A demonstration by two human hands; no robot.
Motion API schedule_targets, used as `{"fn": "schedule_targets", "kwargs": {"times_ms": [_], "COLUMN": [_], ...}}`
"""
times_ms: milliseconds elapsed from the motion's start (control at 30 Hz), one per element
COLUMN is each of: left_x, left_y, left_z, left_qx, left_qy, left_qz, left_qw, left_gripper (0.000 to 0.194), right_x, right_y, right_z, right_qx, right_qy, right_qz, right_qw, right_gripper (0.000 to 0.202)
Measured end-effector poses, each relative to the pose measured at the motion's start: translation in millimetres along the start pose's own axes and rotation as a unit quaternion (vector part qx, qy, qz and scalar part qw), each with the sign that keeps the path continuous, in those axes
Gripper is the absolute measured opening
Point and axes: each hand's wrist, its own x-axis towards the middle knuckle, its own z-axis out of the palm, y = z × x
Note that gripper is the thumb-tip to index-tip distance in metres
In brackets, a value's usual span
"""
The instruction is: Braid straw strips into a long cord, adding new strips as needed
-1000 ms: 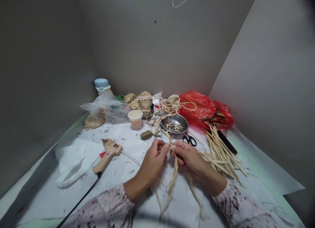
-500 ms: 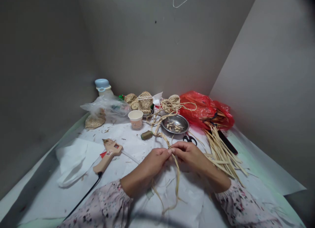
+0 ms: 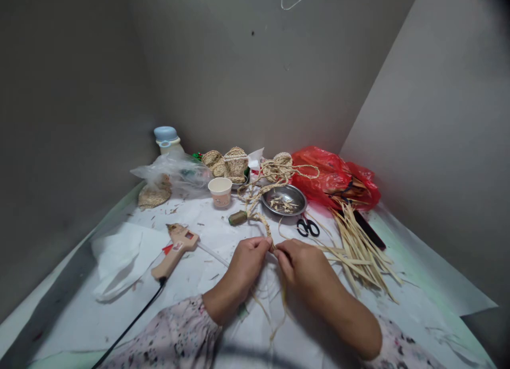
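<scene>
Nearby, a metal bowl (image 3: 297, 195) holds straw scraps (image 3: 282, 204); both hands' grip pinches the braid (image 3: 265, 225).

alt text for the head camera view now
Two bare hands pinch a braided tan straw cord over a white-covered table. A beige glue gun lies left; loose pale straw strips and a shiny red plastic bag lie right.

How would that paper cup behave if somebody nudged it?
The paper cup would probably feel light, since its wall looks thin. A firm nudge might tip it, as it stands upright and narrows towards its base.
</scene>
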Motion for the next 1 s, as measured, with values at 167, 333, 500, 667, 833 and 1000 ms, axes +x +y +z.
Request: {"fn": "schedule_targets", "kwargs": {"times_ms": [167,333,500,667,833,1000], "left_x": [-2,-1,4,3,-2,-4], "left_y": [-1,-4,-6,-4,0,3], "left_z": [2.3,2.4,-0.3,-1.4,2.3,2.1], "left_qx": [-0.073,-0.088,-0.066,-0.034,-0.004,0.008], "left_qy": [-0.013,-0.017,-0.005,-0.039,-0.127,-0.205], "left_qz": [-0.030,-0.040,-0.033,0.002,0.040,0.128], "left_qw": [0.997,0.995,0.997,0.999,0.991,0.970], "left_gripper": [0.034,0.032,0.035,0.037,0.035,0.030], "right_x": [-14,-19,-18,0,24,27], "right_y": [-13,-19,-20,0,33,46], "right_z": [21,30,9,-24,-4,20], "right_qx": [-0.183,-0.222,-0.127,0.013,0.370,0.664], "right_qy": [0.041,0.034,-0.026,0.106,-0.044,-0.166], "right_qz": [-0.055,-0.094,-0.105,0.007,0.112,0.212], "right_qw": [0.981,0.970,0.986,0.994,0.921,0.697], "right_gripper": [0.019,0.032,0.017,0.024,0.029,0.030]}}
